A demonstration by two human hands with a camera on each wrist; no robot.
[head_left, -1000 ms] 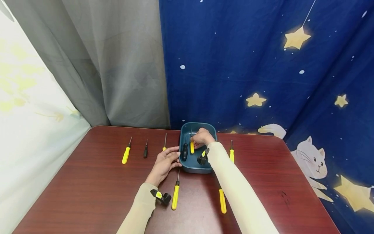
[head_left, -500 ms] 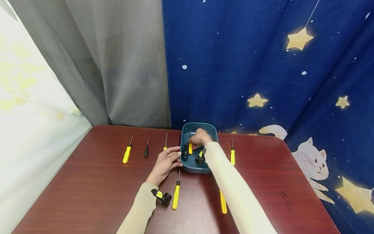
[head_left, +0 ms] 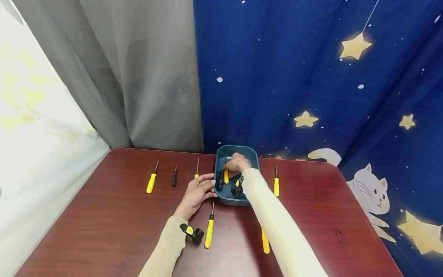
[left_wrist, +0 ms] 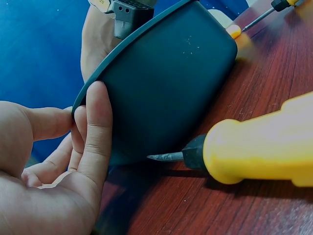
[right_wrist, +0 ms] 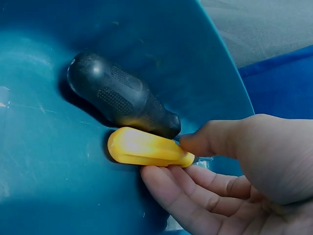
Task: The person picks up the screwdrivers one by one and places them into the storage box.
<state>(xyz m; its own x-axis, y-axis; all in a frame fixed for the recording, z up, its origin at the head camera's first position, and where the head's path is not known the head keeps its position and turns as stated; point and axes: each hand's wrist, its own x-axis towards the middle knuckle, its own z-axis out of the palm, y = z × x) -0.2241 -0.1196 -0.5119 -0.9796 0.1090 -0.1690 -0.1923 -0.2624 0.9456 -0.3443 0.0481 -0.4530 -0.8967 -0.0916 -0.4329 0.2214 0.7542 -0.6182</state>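
A dark teal plastic bin [head_left: 232, 201] stands at the table's far edge. My left hand [head_left: 195, 194] holds its left side, thumb and fingers pinching the rim, as the left wrist view shows. Inside the bin, my right hand [head_left: 238, 163] pinches a small yellow-handled screwdriver [right_wrist: 146, 148] between thumb and fingers near the shaft end of the handle. That handle lies right alongside a thicker black-handled screwdriver [right_wrist: 117, 93] on the bin floor. Most of the yellow one's shaft is hidden by the hand in the right wrist view.
Left of the bin lie a yellow screwdriver [head_left: 150, 182], a small black screwdriver [head_left: 174, 179] and another yellow one [head_left: 196, 176] partly behind my left hand. A yellow screwdriver [head_left: 209, 233] points at the bin's front; two more, right screwdriver [head_left: 276, 186] and front-right screwdriver [head_left: 265, 244], flank my right arm.
My right hand has shifted slightly left inside the bin, bringing the yellow screwdriver closer beside the black one. My left hand keeps its hold on the rim.
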